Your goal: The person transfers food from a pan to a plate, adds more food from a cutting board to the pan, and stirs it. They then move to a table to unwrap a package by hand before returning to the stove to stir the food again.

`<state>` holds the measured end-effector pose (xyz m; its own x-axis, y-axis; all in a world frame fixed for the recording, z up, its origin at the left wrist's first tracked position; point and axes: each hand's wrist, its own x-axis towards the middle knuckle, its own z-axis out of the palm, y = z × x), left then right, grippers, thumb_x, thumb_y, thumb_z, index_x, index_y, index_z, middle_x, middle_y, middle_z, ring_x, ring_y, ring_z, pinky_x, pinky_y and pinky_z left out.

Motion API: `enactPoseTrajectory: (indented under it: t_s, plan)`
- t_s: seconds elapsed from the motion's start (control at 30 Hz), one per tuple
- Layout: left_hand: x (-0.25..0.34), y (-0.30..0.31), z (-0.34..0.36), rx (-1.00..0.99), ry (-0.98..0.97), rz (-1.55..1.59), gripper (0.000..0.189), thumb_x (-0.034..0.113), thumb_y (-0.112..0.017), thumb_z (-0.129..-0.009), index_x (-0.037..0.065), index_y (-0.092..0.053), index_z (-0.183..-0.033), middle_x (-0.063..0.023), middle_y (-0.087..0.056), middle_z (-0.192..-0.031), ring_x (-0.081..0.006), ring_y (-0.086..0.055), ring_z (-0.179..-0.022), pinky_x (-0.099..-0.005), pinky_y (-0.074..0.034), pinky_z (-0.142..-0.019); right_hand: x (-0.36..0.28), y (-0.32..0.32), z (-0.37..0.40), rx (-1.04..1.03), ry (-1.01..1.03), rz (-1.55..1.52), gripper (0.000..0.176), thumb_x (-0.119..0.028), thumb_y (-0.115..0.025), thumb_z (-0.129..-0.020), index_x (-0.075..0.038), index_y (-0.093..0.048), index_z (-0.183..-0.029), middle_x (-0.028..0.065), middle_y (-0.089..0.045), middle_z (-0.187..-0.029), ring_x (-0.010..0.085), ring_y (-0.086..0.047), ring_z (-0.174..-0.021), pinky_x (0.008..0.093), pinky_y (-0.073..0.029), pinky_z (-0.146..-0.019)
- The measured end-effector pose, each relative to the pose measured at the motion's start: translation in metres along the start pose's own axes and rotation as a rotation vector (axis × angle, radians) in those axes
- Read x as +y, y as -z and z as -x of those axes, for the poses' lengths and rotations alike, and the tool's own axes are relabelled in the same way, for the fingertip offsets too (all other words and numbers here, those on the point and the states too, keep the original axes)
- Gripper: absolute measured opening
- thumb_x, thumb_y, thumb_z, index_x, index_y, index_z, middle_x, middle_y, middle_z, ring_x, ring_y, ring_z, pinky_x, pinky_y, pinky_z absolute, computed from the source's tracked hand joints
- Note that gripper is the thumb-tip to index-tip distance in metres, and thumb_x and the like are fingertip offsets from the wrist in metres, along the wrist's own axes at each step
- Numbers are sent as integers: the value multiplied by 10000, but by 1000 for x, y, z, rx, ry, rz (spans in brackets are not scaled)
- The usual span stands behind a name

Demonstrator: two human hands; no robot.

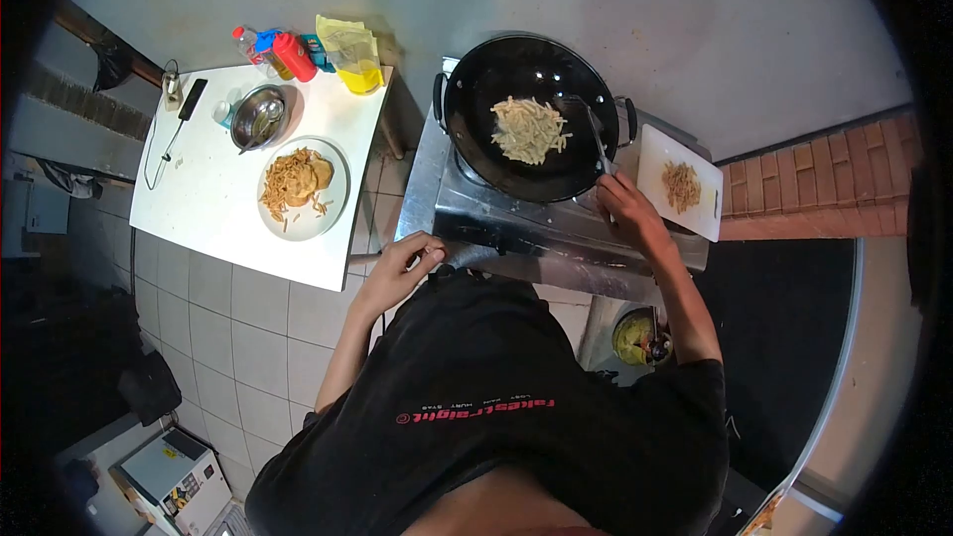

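A black wok (516, 50) with two side handles sits on the steel stove (556, 238). Pale, strip-shaped food pieces (530, 130) lie in a heap inside it. My right hand (627, 206) grips the handle of a spatula (599, 139), whose head rests in the wok to the right of the heap. Near the stove's front left corner is my left hand (405, 266), its fingers loosely curled with nothing visible in them. To the right of the wok, a white cutting board (650, 164) bears a small pile of browned strips (681, 187).
On the left, a white table (199, 208) holds a plate (336, 201) of food, a metal bowl (260, 117) with a spoon, a red bottle (295, 57) and a yellow pouch (352, 52). A brick ledge (814, 179) borders the right side. A pan (631, 337) stands low beside my right arm.
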<state>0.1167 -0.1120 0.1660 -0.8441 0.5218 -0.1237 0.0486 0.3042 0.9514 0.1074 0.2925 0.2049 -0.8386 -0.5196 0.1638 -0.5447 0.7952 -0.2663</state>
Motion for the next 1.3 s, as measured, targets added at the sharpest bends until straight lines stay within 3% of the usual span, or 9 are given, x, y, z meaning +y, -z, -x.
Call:
enactPoseTrajectory:
  t_s: [0.2,0.63,0.7,0.8,0.93,1.03,1.1,1.2,1.3]
  plan:
    - [7,0,-5,-3,13,-16,206,209,-619,-983,6,-649,-1002,-59,-639,-892,-148,-573,-764,-285,-439,-675,10,5,10,-169,-27,8,196,50,-644,-750,-18,-531,-896,111,-501,-965,322,-500,-936,415,-464,-777]
    - [4,0,-8,-19,17,-5,218,226,-610,-990,14,-655,-1016,-51,-638,-897,-146,-568,-761,-282,-430,-663,15,-13,26,-77,67,55,187,6,-670,-767,-43,-542,-892,113,-535,-983,336,-531,-946,427,-497,-797]
    - [3,1,-9,-23,17,-18,219,227,-610,-990,14,-656,-1015,-51,-639,-898,-146,-569,-763,-281,-429,-661,17,-14,28,-213,55,128,166,-70,-659,-801,-46,-557,-930,100,-531,-1038,314,-517,-987,368,-498,-841]
    - [0,0,-9,-8,22,19,211,212,-600,-997,10,-661,-999,-25,-646,-885,-90,-516,-744,-243,-398,-655,12,-15,28,-137,116,135,177,-43,-667,-776,-54,-559,-915,101,-529,-1025,314,-515,-981,400,-490,-829]
    - [2,2,-12,-26,22,3,227,235,-610,-990,13,-655,-1006,-56,-634,-895,-152,-571,-769,-286,-432,-662,8,-4,19,-252,12,89,169,0,-651,-781,-37,-562,-919,111,-524,-1025,321,-509,-995,421,-479,-827]
    - [4,1,-11,-26,15,9,229,236,-607,-991,12,-653,-1006,-57,-633,-898,-157,-573,-777,-288,-435,-671,-12,10,1,-64,-45,-73,151,31,-628,-799,-11,-561,-928,140,-522,-1018,347,-504,-970,430,-461,-819]
    - [5,1,-11,-16,10,20,230,235,-606,-992,10,-652,-1006,-59,-632,-899,-159,-575,-783,-289,-437,-677,-16,12,-11,207,-55,-148,87,37,-597,-857,27,-527,-908,162,-513,-916,359,-532,-862,412,-469,-782]
    - [6,2,-9,-30,26,-27,230,233,-602,-994,9,-650,-1007,-63,-632,-903,-163,-578,-791,-291,-440,-685,-22,12,-16,278,-275,-295,67,24,-578,-900,48,-544,-952,196,-535,-963,398,-540,-890,441,-460,-787]
    - [3,2,-5,0,26,-10,227,229,-603,-993,7,-649,-1008,-67,-635,-905,-165,-581,-793,-294,-442,-686,-33,4,-16,345,-303,-177,50,18,-562,-927,60,-539,-945,195,-536,-906,399,-560,-846,429,-472,-756]
